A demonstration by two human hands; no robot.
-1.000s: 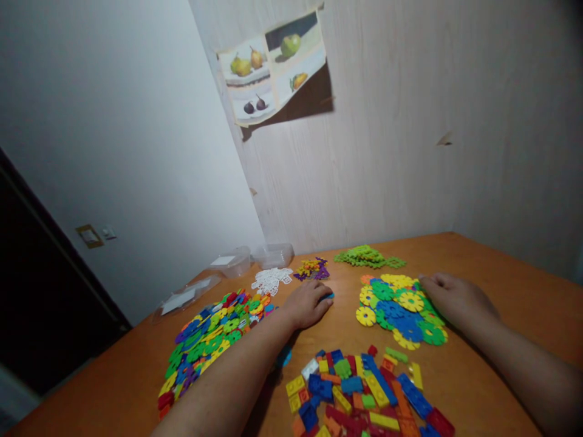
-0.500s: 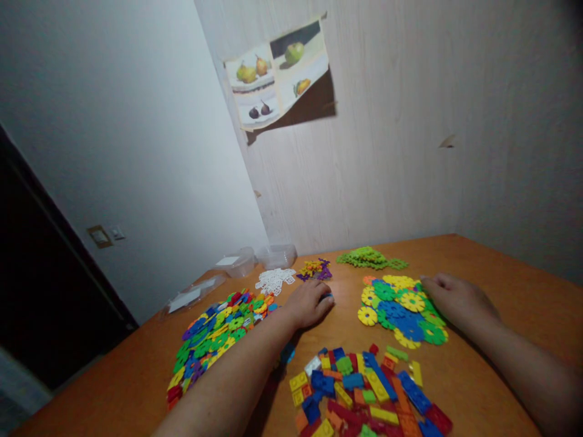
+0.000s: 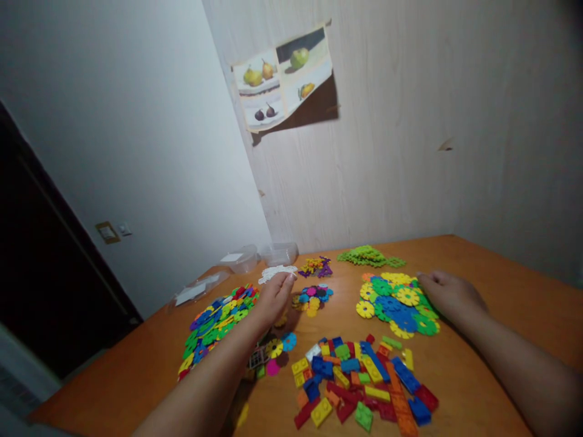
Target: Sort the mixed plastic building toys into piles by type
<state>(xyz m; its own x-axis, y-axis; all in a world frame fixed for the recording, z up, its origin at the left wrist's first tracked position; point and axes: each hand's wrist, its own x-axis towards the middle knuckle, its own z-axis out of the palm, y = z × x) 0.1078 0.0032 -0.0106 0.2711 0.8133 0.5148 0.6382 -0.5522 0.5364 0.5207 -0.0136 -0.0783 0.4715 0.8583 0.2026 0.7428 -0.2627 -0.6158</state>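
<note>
My left hand is raised over the gap between a large mixed pile of coloured pieces and a small pile of flower discs. Its fingers look curled together; what they hold, if anything, is hidden. Beneath that forearm lie loose flower discs, pink, yellow, blue and brown. My right hand rests closed on the table, against the right edge of a pile of large flower discs in yellow, green and blue. I cannot see inside its curled fingers.
Building bricks spread across the near middle of the table. Farther back are white pieces, orange and purple pieces, and green pieces. Clear plastic containers stand at the back left, with a lid-like plastic piece.
My left hand has moved left and off the small flower-disc pile, which now shows. My right hand has stayed beside the large discs. The view has shifted slightly.
</note>
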